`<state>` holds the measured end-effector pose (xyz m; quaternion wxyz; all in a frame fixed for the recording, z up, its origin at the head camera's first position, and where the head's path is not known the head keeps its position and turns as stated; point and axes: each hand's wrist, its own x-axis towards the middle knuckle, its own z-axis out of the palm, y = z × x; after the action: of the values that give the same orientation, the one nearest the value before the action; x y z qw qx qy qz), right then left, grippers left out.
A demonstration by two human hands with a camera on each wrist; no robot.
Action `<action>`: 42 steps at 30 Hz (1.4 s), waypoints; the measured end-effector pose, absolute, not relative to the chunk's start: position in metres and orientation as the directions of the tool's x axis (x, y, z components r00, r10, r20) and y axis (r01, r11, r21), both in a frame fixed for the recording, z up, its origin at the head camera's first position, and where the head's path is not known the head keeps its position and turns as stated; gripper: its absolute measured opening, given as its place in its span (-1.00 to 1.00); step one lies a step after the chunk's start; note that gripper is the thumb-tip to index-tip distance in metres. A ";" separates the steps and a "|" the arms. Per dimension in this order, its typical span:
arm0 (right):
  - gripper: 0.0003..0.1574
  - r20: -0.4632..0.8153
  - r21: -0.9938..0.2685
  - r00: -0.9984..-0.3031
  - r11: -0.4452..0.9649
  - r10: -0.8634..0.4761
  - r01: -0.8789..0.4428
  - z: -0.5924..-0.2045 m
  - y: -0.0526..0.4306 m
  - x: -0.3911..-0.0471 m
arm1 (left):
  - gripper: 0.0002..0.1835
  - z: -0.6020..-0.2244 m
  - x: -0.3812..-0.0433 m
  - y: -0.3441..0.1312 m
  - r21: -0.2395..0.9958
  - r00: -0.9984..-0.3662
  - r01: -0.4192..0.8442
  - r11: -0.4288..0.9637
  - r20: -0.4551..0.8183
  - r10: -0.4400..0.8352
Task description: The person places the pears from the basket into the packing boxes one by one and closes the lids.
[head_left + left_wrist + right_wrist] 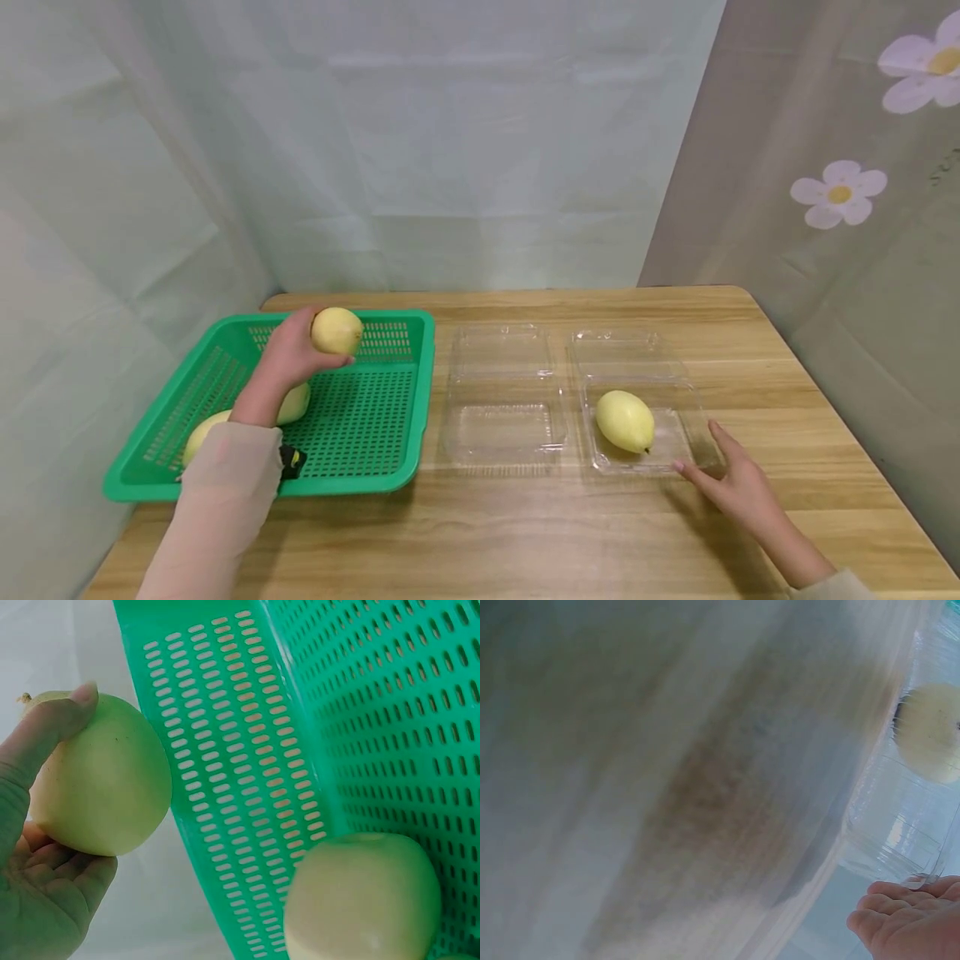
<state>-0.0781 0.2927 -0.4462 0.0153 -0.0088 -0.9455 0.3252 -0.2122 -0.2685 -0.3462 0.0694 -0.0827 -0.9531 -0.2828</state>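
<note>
My left hand (292, 348) grips a pale yellow melon (337, 331) above the far side of a green basket (422, 400). In the left wrist view the thumb lies across this melon (112, 780) near its stem end, with the fingers curled under it. More melons lie in the basket, one of them (364, 900) close by in that view. My right hand (738, 485), thumb and fingers spread, is at the near right corner of a clear plastic clamshell box (678, 425). Inside that box rests another yellow melon (626, 421).
Left of the filled box stands a second clear clamshell box (504, 425), lid folded back, between it and the basket. Everything stands on a wooden table (525, 533). Hanging cloth (465, 167) encloses the back and sides.
</note>
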 end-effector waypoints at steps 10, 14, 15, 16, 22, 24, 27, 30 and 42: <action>0.17 0.028 -0.618 -0.999 0.786 0.027 0.004 -0.446 0.292 -0.077 | -0.14 -0.332 -0.208 -0.251 0.497 -0.964 0.249 0.831 0.209 0.163; 0.17 0.025 -0.615 -0.999 0.788 0.026 0.005 -0.446 0.293 -0.078 | -0.14 -0.325 -0.207 -0.242 0.504 -0.959 0.267 0.821 0.219 0.177; 0.17 0.026 -0.615 -0.999 0.789 0.025 0.004 -0.446 0.293 -0.078 | -0.14 -0.324 -0.206 -0.240 0.505 -0.958 0.272 0.819 0.224 0.179; 0.17 0.027 -0.616 -0.999 0.788 0.025 0.004 -0.446 0.293 -0.078 | -0.14 -0.322 -0.206 -0.238 0.506 -0.956 0.276 0.817 0.229 0.181; 0.18 0.016 -0.617 -1.000 0.787 0.025 0.010 -0.443 0.292 -0.076 | -0.12 -0.316 -0.204 -0.227 0.499 -0.946 0.308 0.810 0.253 0.204; 0.18 0.002 -0.617 -1.000 0.786 0.023 0.017 -0.443 0.292 -0.076 | -0.11 -0.313 -0.203 -0.223 0.492 -0.945 0.310 0.814 0.253 0.207; 0.19 -0.015 -0.617 -1.000 0.787 0.022 0.027 -0.444 0.293 -0.076 | -0.11 -0.308 -0.202 -0.217 0.492 -0.942 0.317 0.811 0.260 0.211; 0.19 -0.008 -0.617 -1.000 0.787 0.028 0.026 -0.444 0.293 -0.076 | -0.11 -0.303 -0.200 -0.210 0.501 -0.939 0.323 0.803 0.272 0.208; 0.20 -0.012 -0.622 -1.000 0.783 0.025 0.028 -0.444 0.294 -0.076 | -0.06 -0.289 -0.193 -0.188 0.470 -0.913 0.383 0.795 0.323 0.249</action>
<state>-0.0760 0.2939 -0.4439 -0.0017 -0.0141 -0.9441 0.3293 -0.1929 -0.1876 -0.2890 0.1231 -0.1683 -0.9394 -0.2722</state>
